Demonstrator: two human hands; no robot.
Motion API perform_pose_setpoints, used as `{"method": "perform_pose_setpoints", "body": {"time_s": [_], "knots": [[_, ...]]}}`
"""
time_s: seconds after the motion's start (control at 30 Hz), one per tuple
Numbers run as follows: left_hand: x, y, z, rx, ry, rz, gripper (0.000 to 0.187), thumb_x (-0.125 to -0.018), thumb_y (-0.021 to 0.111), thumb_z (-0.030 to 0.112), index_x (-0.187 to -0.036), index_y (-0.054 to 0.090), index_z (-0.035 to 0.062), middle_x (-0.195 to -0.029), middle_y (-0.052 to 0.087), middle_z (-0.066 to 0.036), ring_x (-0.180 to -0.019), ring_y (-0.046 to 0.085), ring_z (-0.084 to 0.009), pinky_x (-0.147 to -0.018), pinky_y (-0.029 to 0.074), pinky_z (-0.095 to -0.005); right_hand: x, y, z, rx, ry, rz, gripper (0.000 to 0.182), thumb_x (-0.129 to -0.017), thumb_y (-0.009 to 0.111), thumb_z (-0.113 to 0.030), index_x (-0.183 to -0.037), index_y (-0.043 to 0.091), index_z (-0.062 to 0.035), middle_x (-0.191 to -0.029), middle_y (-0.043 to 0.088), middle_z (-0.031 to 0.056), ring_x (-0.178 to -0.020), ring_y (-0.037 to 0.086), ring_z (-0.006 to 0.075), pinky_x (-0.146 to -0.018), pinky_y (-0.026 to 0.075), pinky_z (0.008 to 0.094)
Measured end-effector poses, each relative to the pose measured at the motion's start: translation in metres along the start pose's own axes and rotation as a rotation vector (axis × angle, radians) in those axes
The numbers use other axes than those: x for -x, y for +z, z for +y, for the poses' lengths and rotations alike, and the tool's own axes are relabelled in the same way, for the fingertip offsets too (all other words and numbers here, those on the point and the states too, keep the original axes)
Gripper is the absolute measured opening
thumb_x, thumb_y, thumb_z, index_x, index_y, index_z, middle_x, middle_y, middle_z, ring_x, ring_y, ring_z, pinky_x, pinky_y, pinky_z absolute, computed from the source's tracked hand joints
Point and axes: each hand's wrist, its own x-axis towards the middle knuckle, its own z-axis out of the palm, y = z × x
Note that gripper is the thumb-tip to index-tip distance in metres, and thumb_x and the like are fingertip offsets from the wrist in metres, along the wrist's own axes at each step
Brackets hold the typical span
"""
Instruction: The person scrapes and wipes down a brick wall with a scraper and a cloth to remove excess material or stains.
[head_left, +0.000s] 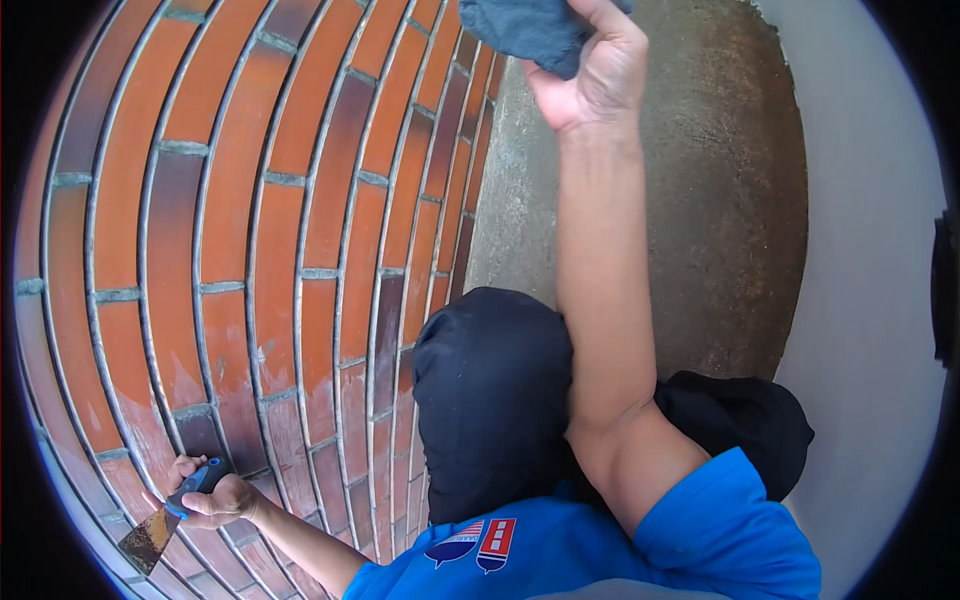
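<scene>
- Scraper (155, 533): in the left hand (222, 500), fingers closed round the handle, blade over the brick wall (320, 225); edge contact cannot be told.
- Right hand (602, 75): grips a bunched grey cloth (525, 30), arm outstretched.
- Technique (judged): low blade angle, light even strokes along each brick face; keep corners out of the joints.
- Surface: orange to dark bricks, recessed grey joints, whitish film nearest the person.
- Room: stained grey-brown floor (720, 200), plain pale surface (865, 250) opposite.
</scene>
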Motion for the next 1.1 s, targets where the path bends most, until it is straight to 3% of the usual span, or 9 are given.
{"method": "perform_pose_setpoints", "body": {"time_s": [0.07,0.17,0.27,0.47,0.7,0.83,0.9,0.97,1.1], "knots": [[-0.001,0.001,0.0,-0.013,0.009,-0.01,0.071,-0.094,0.053,0.04,-0.139,0.032,-0.0112,-0.074,0.051,-0.012,-0.062,0.047,-0.0213,-0.055,0.041,-0.0314,0.0,0.0,-0.015,0.068,-0.03,0.012,0.032,-0.088,0.058,-0.009,-0.118,0.06,0.0012,-0.107,0.069,0.0142,-0.094,0.068,0.0279,-0.088,0.054,0.0428],[-0.001,0.001,-0.003,-0.027,0.018,0.018,0.061,-0.094,0.053,0.042,-0.123,0.046,-0.012,-0.074,0.052,-0.013,-0.06,0.048,-0.0212,-0.054,0.041,-0.0307,-0.003,-0.007,-0.035,0.066,-0.092,0.018,0.035,-0.092,0.058,-0.013,-0.122,0.057,0.0035,-0.114,0.066,0.0163,-0.101,0.066,0.0301,-0.095,0.051,0.0445],[-0.002,-0.003,-0.005,-0.103,-0.004,-0.001,0.057,-0.092,0.053,0.049,-0.081,0.051,-0.0064,-0.07,0.053,-0.014,-0.06,0.051,-0.0225,-0.054,0.043,-0.0304,-0.004,-0.022,-0.039,-0.011,-0.041,-0.071,0.041,-0.094,0.056,-0.02,-0.126,0.053,0.0055,-0.118,0.064,0.0184,-0.107,0.063,0.0325,-0.097,0.05,0.045],[0.003,-0.001,-0.003,-0.049,-0.036,0.012,0.068,-0.096,0.05,0.041,-0.141,0.033,-0.007,-0.077,0.051,-0.012,-0.066,0.048,-0.0211,-0.057,0.041,-0.0308,0.006,-0.028,-0.004,0.032,0.077,-0.007,0.055,-0.089,0.058,-0.025,-0.135,0.043,0.0011,-0.125,0.058,0.0216,-0.106,0.063,0.0379,-0.099,0.048,0.0532],[0.002,0.002,-0.003,-0.06,-0.003,0.01,0.064,-0.097,0.047,0.036,-0.14,0.032,-0.0088,-0.075,0.049,-0.01,-0.063,0.045,-0.0192,-0.057,0.04,-0.0299,0.012,-0.023,0.013,-0.029,0.217,0.001,0.056,-0.09,0.056,-0.025,-0.136,0.041,0.0026,-0.128,0.055,0.0258,-0.113,0.059,0.0433,-0.099,0.048,0.0557],[0.006,0.0,-0.007,0.013,0.018,-0.017,0.065,-0.096,0.048,0.033,-0.142,0.03,-0.009,-0.073,0.048,-0.009,-0.062,0.045,-0.0178,-0.057,0.04,-0.0298,0.012,-0.012,0.008,-0.015,0.254,-0.056,0.061,-0.089,0.059,-0.023,-0.141,0.036,0.0028,-0.135,0.049,0.0269,-0.12,0.053,0.0466,-0.097,0.041,0.0689],[0.005,0.008,0.003,-0.024,0.023,0.006,0.065,-0.096,0.048,0.032,-0.143,0.028,-0.0084,-0.072,0.048,-0.009,-0.062,0.045,-0.0174,-0.056,0.04,-0.0298,0.018,0.002,0.007,0.02,0.301,-0.113,0.059,-0.093,0.056,-0.02,-0.143,0.034,0.0021,-0.138,0.047,0.0268,-0.123,0.053,0.0429,-0.099,0.042,0.0632],[0.001,0.009,0.007,-0.006,0.022,0.005,0.048,-0.095,0.049,0.032,-0.116,0.038,-0.0092,-0.069,0.051,-0.012,-0.061,0.049,-0.0197,-0.055,0.042,-0.0302,0.018,0.009,0.01,0.096,0.302,-0.118,0.051,-0.095,0.056,-0.017,-0.136,0.04,0.0081,-0.13,0.055,0.026,-0.114,0.06,0.0406,-0.096,0.051,0.0506],[0.004,0.006,0.002,0.029,-0.002,0.018,0.068,-0.095,0.049,0.032,-0.142,0.024,-0.01,-0.073,0.052,-0.01,-0.063,0.05,-0.0174,-0.056,0.043,-0.0293,0.012,0.025,0.033,0.127,0.278,0.087,0.042,-0.097,0.055,-0.017,-0.132,0.047,0.006,-0.124,0.061,0.0174,-0.109,0.064,0.029,-0.094,0.052,0.042]]}}
